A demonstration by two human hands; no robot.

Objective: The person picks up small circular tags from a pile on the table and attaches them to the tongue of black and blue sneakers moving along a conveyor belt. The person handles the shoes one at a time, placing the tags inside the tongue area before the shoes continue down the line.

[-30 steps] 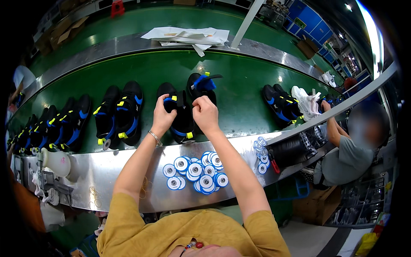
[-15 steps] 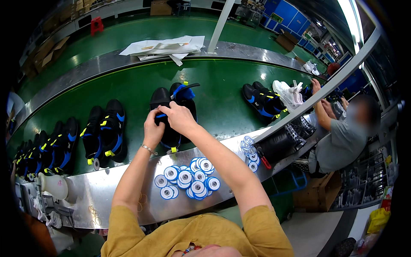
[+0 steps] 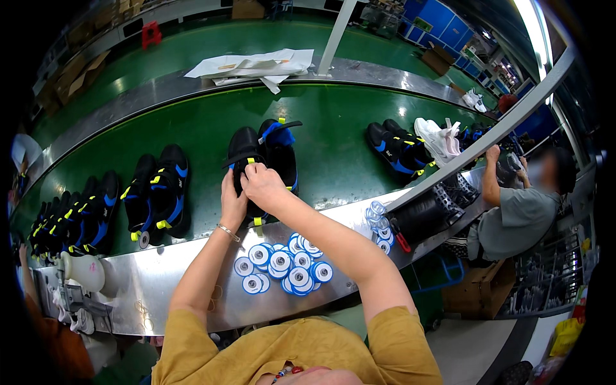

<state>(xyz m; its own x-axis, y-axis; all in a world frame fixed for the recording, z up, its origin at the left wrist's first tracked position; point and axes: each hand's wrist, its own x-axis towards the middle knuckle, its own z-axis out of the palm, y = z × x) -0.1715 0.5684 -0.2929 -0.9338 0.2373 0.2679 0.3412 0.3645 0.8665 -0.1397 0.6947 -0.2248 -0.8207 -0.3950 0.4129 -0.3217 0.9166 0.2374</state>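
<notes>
A pair of black sneakers with blue and yellow trim stands on the green belt in front of me, toes pointing away. My left hand [image 3: 232, 197] wraps the left side of the left sneaker [image 3: 244, 139]. At that shoe's opening, my right hand [image 3: 264, 187] pinches the yellow tab [image 3: 251, 160] on its tongue. Its black strap [image 3: 241, 158] is lifted across the shoe just beyond my fingers. The right sneaker [image 3: 288, 168] stands close beside it, its strap [image 3: 284, 129] raised and blue lining showing. My hands hide much of the left shoe's opening.
Round blue-and-white discs [image 3: 280, 261] lie piled on the metal ledge [image 3: 186, 256] nearest me. More black sneakers [image 3: 172, 186] line the belt at left; others [image 3: 398, 151] and a white pair [image 3: 439, 138] stand right. A slanted post [image 3: 475, 144] separates me from a co-worker [image 3: 513, 212].
My fingers have shifted slightly toward me along the left sneaker. Its strap now shows raised across the shoe, and the yellow tab has come into sight. The co-worker's arms have moved.
</notes>
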